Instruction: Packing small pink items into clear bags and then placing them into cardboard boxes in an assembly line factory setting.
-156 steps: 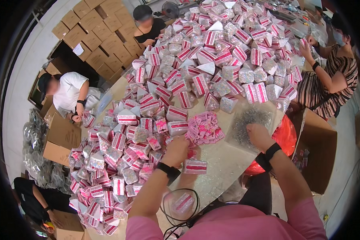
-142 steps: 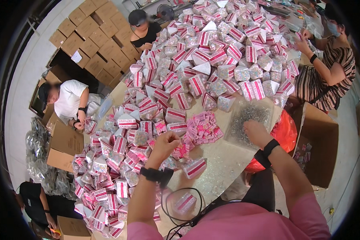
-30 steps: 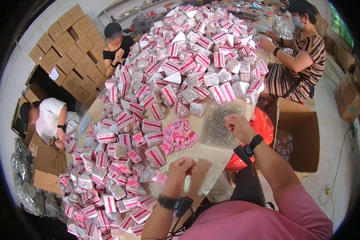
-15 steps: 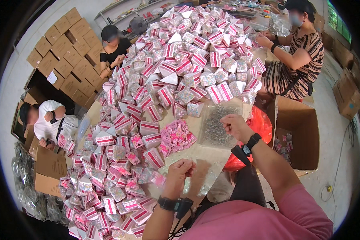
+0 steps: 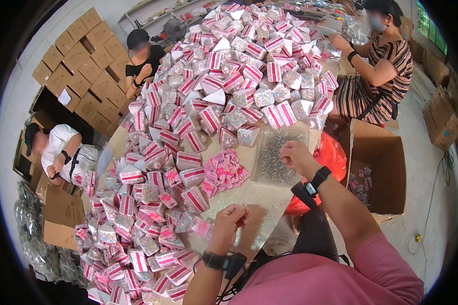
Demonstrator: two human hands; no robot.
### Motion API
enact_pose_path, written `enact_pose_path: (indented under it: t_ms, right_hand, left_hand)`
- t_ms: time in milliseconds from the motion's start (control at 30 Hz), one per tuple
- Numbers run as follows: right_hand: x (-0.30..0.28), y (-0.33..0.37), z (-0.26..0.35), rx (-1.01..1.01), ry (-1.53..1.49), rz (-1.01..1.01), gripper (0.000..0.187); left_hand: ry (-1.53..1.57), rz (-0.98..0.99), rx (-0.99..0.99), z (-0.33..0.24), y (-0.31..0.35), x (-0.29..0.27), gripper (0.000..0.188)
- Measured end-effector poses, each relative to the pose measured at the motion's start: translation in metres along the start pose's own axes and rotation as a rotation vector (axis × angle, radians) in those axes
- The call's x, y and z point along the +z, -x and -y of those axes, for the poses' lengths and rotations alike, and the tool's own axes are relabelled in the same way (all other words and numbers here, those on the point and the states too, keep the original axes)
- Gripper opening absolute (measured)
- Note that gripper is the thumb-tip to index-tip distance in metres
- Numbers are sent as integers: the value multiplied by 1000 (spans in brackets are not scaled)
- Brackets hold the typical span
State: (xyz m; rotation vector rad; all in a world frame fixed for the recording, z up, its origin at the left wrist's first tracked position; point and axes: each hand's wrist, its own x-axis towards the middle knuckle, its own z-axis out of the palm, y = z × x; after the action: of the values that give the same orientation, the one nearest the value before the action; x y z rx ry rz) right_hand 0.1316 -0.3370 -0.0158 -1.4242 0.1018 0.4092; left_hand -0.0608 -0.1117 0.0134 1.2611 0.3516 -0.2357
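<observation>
My left hand (image 5: pixel 230 222) is held above the near part of the table, its fingers curled into a pinch. Whatever may be between them is too small to make out. My right hand (image 5: pixel 297 156) hovers over a clear shallow tray (image 5: pixel 262 179) heaped with small silvery metal pieces (image 5: pixel 276 152), its fingertips pinched together. I cannot tell whether a piece is held. Between the tray and the big heap lies a pile of small pink printed tags (image 5: pixel 224 173). Left of my left hand are bagged cake-slice-shaped packs (image 5: pixel 193 198) with white and pink stripes.
The same packs (image 5: pixel 239 76) cover most of the table (image 5: pixel 239 198). A red plastic bag (image 5: pixel 333 157) hangs at its right edge, beside an open carton (image 5: pixel 379 203). Co-workers sit at the far right, far left and near left. Stacked cartons (image 5: pixel 81 66) line the wall.
My right fingers have shifted slightly up and left over the tray. My left hand has barely moved. The near-left co-worker has brought one hand down toward the other.
</observation>
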Motion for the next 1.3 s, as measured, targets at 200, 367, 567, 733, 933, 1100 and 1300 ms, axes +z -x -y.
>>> enact_pose_path:
  t_ms: [200,367,567,733,933,1100,1300]
  right_hand:
    - [-5,-6,-6,-270,523,1,10]
    - [6,6,-33,-577,1141,15,13]
    - [15,9,-9,-528,1113,92,12]
    - [6,-6,-8,-551,1131,73,12]
    - [6,-8,-2,-629,1082,36,9]
    - [5,-11,10,-605,1132,125,6]
    - [14,7,23,-726,1448,133,10]
  left_hand:
    - [-1,7,6,2,-1,1,17]
    - [35,10,-5,4,0,0,17]
    - [24,1,4,3,2,-3,16]
    - [23,-7,-8,2,2,1,16]
    - [36,2,2,3,2,-1,17]
    - [27,-3,-16,3,3,-3,17]
    - [1,-14,-16,4,3,-6,16]
